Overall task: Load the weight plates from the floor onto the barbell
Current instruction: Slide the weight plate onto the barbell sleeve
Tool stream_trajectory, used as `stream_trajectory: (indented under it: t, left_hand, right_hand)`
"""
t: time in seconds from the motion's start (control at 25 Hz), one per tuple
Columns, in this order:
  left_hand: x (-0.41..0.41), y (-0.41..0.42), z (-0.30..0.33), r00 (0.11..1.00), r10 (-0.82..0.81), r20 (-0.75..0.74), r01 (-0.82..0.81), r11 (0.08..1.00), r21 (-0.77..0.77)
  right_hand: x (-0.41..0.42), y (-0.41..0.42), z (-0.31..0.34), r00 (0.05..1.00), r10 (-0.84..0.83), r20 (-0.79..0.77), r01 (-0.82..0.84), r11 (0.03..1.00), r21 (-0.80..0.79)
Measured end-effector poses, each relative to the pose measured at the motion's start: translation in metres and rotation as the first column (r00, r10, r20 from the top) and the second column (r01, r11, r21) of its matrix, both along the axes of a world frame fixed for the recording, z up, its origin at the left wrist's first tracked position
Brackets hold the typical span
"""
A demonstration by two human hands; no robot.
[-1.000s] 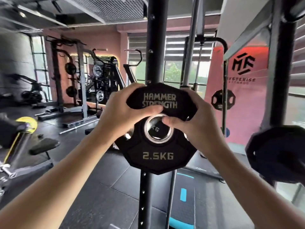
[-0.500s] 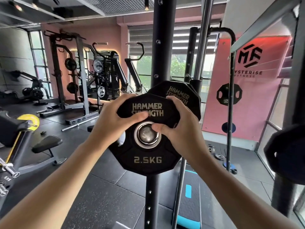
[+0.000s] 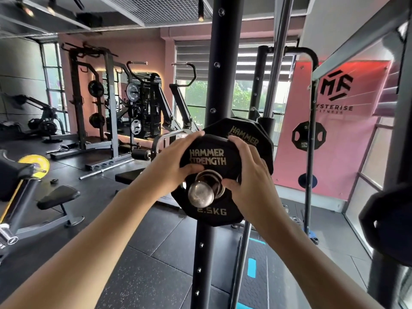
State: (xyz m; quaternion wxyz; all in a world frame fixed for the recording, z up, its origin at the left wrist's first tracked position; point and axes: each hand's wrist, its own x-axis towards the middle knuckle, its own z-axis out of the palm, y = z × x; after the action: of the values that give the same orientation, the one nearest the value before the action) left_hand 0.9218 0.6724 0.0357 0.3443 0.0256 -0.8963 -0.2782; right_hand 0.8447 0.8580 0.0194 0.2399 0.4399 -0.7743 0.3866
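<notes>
My left hand point(image 3: 176, 161) and right hand point(image 3: 249, 175) both grip the small plate point(image 3: 207, 179) — fingers curled over its rim — bar end point(image 3: 200, 195) poking through its hole

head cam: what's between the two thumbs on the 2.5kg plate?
Head view: the chrome barbell sleeve end, poking through the 2.5kg plate, sits between the left hand and right hand thumbs.
</notes>
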Motion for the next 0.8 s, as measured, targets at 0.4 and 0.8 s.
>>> stream_trajectory:
  t: [0.4, 0.8]
  left_hand:
    - [-0.064, -0.014, 0.005, 0.995, 0.072, 0.071, -0.054, 0.973, -0.223]
    - [-0.126, -0.027, 0.0, 0.998, 0.06, -0.02, -0.063, 0.973, -0.224]
  right_hand:
    - [-0.061, -0.024, -0.003, 0.985, -0.134, -0.106, 0.141, 0.988, 0.067]
    - [-0.103, -0.039, -0.007, 0.965, -0.262, -0.028, 0.263, 0.963, 0.055]
